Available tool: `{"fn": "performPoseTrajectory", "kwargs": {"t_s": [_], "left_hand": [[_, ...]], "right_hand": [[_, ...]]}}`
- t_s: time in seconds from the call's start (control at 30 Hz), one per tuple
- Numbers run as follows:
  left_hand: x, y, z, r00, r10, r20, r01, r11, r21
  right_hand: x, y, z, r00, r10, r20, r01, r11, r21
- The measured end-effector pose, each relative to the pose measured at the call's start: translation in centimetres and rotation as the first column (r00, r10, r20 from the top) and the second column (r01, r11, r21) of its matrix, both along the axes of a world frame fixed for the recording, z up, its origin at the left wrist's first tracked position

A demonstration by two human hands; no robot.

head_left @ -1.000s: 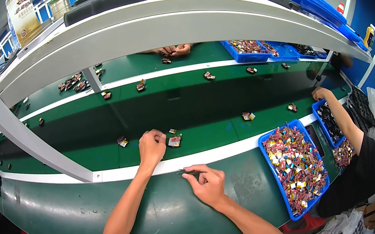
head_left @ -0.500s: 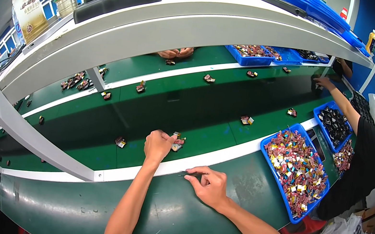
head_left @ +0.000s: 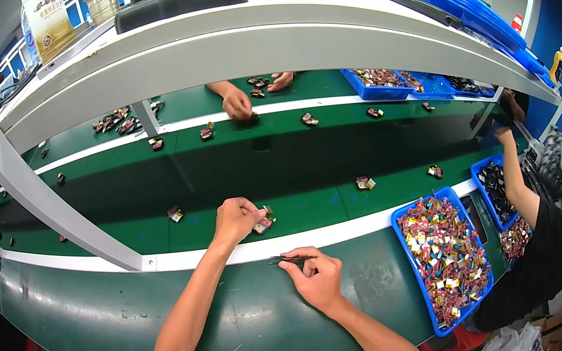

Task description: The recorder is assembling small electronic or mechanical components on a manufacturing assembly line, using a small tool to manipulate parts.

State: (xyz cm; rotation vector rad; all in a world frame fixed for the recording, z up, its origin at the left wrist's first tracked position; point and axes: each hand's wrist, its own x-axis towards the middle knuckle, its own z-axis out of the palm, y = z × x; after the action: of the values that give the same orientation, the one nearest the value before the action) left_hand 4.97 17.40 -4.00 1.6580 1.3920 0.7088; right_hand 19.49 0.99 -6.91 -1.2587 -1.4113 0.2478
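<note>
My left hand (head_left: 238, 221) is over the green conveyor belt (head_left: 306, 205), its thumb and fingers pinched together. Against its fingertips lies a little cluster of small wired parts (head_left: 262, 226), red, white and yellow; what the pinch itself holds is too small to make out. Resting by the belt's white edge rail, my right hand (head_left: 315, 276) is closed on dark, thin tweezers (head_left: 289, 257), whose points face left toward the rail.
A blue tray (head_left: 400, 226) heaped with similar parts stands at right, with a tray of black pieces (head_left: 500, 190) beyond. More clusters (head_left: 365, 183) are spaced along the belt. A white shelf (head_left: 302, 37) crosses above. Across the belt are a co-worker's hands (head_left: 237, 103); another person (head_left: 552, 231) is at right.
The clusters on the belt have shifted slightly left. Opposite, a co-worker's hand has reached onto the belt. The person at right has drawn an arm back. My hands have barely moved.
</note>
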Motion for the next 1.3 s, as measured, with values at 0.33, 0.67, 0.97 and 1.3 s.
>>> {"fn": "performPoseTrajectory", "kwargs": {"t_s": [0.33,0.67,0.97,1.3], "left_hand": [[-3.7,-7.3,0.3,0.930,-0.058,0.364,0.113,0.985,-0.130],[-4.1,-8.1,-1.2,0.906,-0.080,0.415,0.105,0.994,-0.036],[-4.1,-8.1,-1.3,0.909,-0.135,0.394,0.159,0.987,-0.028],[-3.9,-8.1,-1.7,0.902,-0.176,0.394,0.182,0.983,0.021]], "right_hand": [[1.7,0.7,1.0,0.713,0.142,-0.686,-0.286,0.953,-0.100],[1.3,0.2,1.9,0.876,0.100,-0.472,-0.240,0.939,-0.245],[1.1,0.0,2.3,0.876,0.085,-0.475,-0.254,0.918,-0.304],[1.1,0.0,2.1,0.870,0.092,-0.485,-0.277,0.905,-0.324]]}}
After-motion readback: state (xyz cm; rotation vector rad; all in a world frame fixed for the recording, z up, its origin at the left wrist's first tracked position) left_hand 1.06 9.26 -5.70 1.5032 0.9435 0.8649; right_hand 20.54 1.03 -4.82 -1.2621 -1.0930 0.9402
